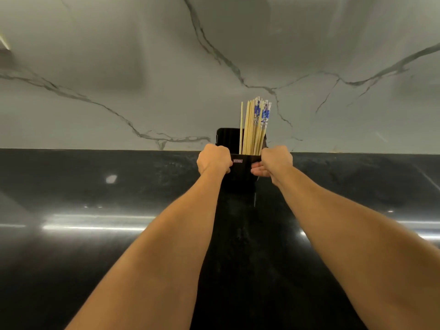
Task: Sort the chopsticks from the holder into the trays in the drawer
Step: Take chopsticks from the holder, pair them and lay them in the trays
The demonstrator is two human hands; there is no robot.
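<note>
A black chopstick holder stands at the back of the dark countertop, against the wall. Several chopsticks stick up out of its right side: plain pale wooden ones and some with blue-and-white patterned tops. My left hand grips the holder's left side. On the opposite side, my right hand clasps the holder, its fingers curled around the front. Both arms are stretched out far over the counter. No drawer or tray is in view.
The glossy black countertop runs the full width and reflects strip lights. Behind it rises a pale marble wall with grey veins. A thin dark thing lies on the counter just below the holder.
</note>
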